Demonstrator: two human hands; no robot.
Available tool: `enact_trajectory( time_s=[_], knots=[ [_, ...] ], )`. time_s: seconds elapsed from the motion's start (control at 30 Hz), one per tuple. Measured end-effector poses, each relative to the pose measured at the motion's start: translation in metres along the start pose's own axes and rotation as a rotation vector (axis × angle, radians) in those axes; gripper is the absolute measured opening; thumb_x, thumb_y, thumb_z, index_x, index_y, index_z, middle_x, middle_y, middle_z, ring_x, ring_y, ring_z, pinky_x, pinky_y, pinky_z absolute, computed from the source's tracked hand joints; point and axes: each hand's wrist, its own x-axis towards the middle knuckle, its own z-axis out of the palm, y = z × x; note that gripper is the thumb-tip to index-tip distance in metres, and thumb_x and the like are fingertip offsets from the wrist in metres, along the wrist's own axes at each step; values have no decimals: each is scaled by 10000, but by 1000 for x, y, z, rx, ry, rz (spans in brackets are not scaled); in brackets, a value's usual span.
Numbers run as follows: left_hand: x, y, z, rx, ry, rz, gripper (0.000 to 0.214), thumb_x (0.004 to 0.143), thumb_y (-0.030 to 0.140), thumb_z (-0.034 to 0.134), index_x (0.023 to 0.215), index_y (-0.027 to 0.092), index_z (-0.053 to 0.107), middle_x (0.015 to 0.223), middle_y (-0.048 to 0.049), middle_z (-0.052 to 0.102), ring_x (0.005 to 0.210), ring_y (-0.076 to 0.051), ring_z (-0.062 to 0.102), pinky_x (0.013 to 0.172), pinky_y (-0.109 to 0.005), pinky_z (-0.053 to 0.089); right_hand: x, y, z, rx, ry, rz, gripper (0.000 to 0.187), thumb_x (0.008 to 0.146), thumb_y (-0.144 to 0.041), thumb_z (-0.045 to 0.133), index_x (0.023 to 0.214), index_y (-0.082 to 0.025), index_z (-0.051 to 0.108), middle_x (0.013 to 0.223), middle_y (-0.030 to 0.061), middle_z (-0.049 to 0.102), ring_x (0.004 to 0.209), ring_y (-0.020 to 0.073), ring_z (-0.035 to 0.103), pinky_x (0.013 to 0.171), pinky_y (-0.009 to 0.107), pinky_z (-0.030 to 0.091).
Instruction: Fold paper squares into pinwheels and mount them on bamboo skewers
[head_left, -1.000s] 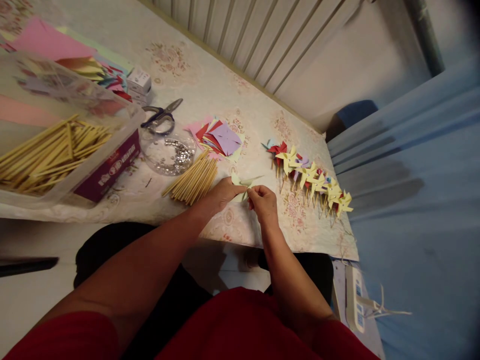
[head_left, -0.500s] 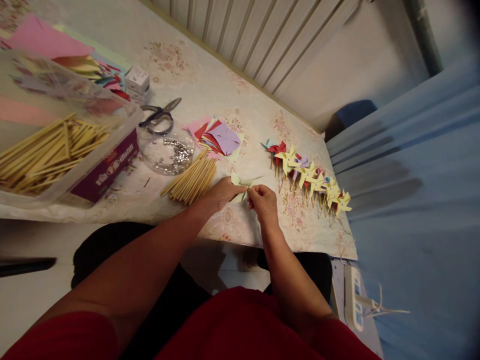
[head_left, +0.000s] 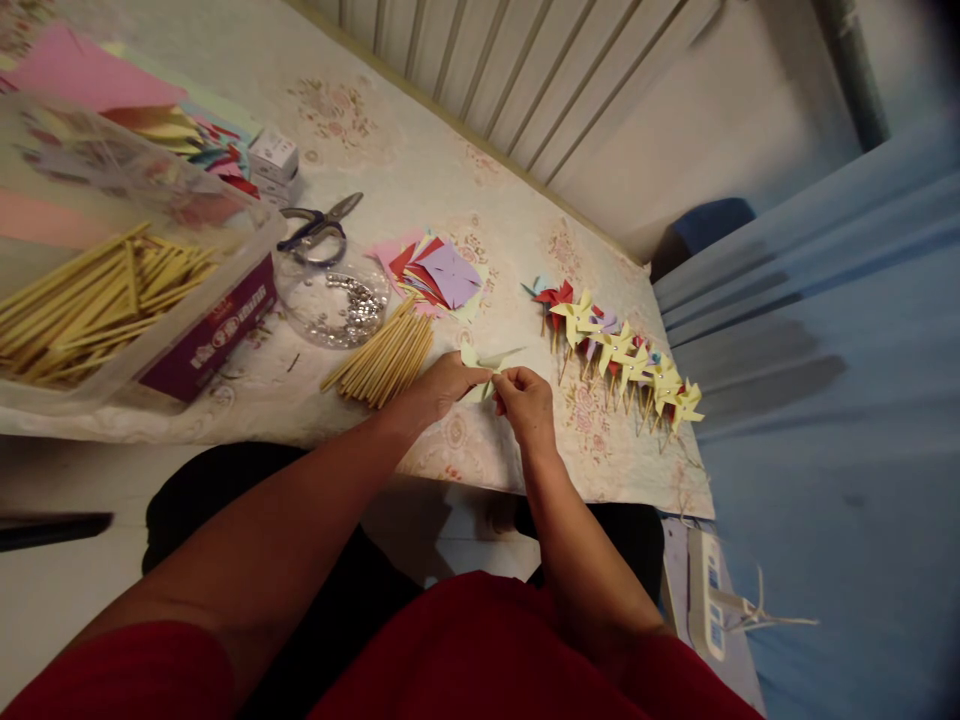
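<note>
Between my two hands is a pale green paper pinwheel (head_left: 477, 389), its blades partly folded. My left hand (head_left: 445, 384) grips it from the left, thumb pressed near its middle. From the right, my right hand (head_left: 526, 397) pinches at the same middle with thumb and forefinger; whether a pin is there is too small to tell. Just left of my hands lies a bundle of wooden sticks (head_left: 386, 358). Cut paper squares (head_left: 450, 275) in several colours are stacked beyond it. A row of finished pinwheels (head_left: 615, 345) on sticks lies to the right.
A round clear dish (head_left: 334, 305) of small metal pins sits beside scissors (head_left: 322, 230). At the left stands a clear plastic box (head_left: 232, 265) with many sticks in it. Small white boxes (head_left: 274, 158) and coloured paper (head_left: 90, 75) are behind it. A blue curtain (head_left: 840, 350) hangs at the right.
Almost nothing differs. Both hands stay on the pinwheel, with only a very slight shift of the fingers and the paper.
</note>
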Motion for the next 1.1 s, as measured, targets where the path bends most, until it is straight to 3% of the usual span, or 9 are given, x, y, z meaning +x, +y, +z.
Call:
enact_trajectory(
  time_s=[0.33, 1.1],
  knots=[
    [-8, 12, 4, -43, -31, -1, 128, 603, 177, 647, 717, 118, 651, 605, -17, 635, 542, -129, 555, 545, -242, 440, -4, 2, 1, 72, 4, -11, 153, 790, -327, 503, 717, -202, 553, 542, -44, 569, 421, 94, 475, 454, 214, 375],
    [-13, 20, 9, -12, 20, -25, 161, 612, 147, 652, 768, 122, 682, 613, -17, 656, 612, -141, 580, 625, -248, 458, -2, -6, 2, -63, 30, 3, 153, 751, -302, 511, 644, -198, 543, 511, -45, 563, 410, 96, 490, 454, 210, 384]
  ],
)
